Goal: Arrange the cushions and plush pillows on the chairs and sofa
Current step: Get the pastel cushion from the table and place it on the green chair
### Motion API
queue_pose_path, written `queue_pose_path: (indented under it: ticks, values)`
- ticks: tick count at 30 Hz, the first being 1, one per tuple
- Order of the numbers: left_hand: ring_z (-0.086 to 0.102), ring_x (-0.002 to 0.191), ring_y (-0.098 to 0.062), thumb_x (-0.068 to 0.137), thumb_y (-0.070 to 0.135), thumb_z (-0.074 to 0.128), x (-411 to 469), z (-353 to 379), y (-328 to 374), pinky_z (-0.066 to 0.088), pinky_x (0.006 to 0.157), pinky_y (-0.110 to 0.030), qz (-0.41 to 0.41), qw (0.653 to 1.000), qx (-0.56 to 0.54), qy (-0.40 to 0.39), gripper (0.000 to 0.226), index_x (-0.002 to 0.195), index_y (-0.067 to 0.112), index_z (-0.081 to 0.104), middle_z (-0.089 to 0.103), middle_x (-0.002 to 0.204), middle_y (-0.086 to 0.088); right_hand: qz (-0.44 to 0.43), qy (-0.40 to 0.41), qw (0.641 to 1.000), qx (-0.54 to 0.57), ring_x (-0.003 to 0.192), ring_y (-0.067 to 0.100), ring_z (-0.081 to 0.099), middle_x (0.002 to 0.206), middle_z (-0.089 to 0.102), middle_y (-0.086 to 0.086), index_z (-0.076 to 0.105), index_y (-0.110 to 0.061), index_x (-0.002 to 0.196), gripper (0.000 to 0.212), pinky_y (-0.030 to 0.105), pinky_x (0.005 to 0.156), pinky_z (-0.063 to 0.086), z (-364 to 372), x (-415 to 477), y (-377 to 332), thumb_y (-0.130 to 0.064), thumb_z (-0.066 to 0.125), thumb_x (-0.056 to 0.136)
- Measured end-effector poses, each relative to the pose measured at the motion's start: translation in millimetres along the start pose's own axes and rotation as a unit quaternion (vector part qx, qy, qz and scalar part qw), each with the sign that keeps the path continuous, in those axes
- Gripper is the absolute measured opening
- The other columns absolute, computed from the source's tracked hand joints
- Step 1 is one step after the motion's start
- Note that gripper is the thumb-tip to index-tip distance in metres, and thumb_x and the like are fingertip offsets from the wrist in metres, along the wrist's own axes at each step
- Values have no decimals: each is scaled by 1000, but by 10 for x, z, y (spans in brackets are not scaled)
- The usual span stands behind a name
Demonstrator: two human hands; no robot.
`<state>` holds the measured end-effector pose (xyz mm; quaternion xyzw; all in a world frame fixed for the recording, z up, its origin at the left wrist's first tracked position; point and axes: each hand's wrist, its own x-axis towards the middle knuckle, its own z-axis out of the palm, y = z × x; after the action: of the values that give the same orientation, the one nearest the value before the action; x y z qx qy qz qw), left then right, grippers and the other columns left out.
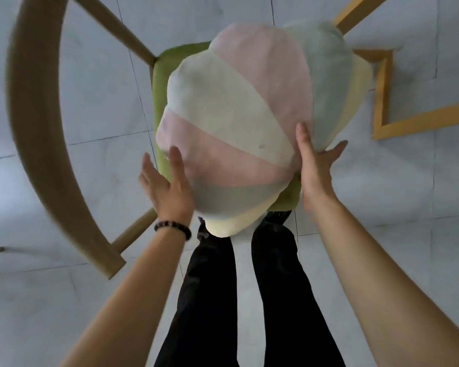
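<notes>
A big round plush pillow [239, 123] with pastel pink, white, mint and cream stripes lies over the green seat [162, 75] of a wooden chair [29, 123]. It covers most of the seat. My left hand [167, 181] is flat against the pillow's near left side, fingers straight. On the near right side my right hand [316, 165] presses with straight fingers, thumb spread out to the right. Both forearms reach in from the bottom of the view.
The chair's curved wooden backrest sweeps down the left side, with struts running to the seat. A yellow-orange wooden frame [382, 88] stands at the upper right. My dark-trousered legs [273, 287] stand on pale grey floor tiles right in front of the seat.
</notes>
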<state>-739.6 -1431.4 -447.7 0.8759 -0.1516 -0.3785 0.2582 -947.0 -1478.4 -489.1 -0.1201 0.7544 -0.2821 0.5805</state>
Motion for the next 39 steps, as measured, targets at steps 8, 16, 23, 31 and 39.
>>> queue_pose_path:
  ticks: [8,16,23,31,39]
  values:
    - [60,105,-12,83,72,59,738,-48,811,50,99,-37,29,985,26,-170,58,104,18,66,66,103,10,-55,-34,998,17,128,1,53,141,53,-22,23,-39,152,129,37,114,42,350,-307,82,-80,83,45]
    - [62,110,-8,81,56,72,18,-957,670,54,95,-35,190,977,8,93,61,127,22,51,62,123,7,-125,-171,976,-48,112,-10,62,125,67,-18,57,-31,136,59,12,98,47,955,-477,-240,-62,66,85]
    - [58,110,-23,86,60,65,98,-1071,601,46,94,-35,214,953,203,74,98,159,21,14,56,122,-2,-29,-176,979,-94,152,19,27,167,23,-6,2,-32,162,89,36,120,23,1293,-351,98,-65,50,95]
    - [58,100,-38,99,42,56,332,-1084,616,34,74,-34,278,914,285,77,63,155,27,32,52,126,-15,-168,-184,958,-144,132,-5,46,139,54,-23,35,-38,153,58,28,115,37,1387,-415,107,-56,47,100]
    - [55,106,-40,92,49,61,327,-1060,661,40,77,-41,249,893,366,79,74,155,23,32,46,130,-20,-170,-172,939,-243,144,23,32,154,39,5,9,-38,160,76,37,114,27,1487,-187,83,-67,38,96]
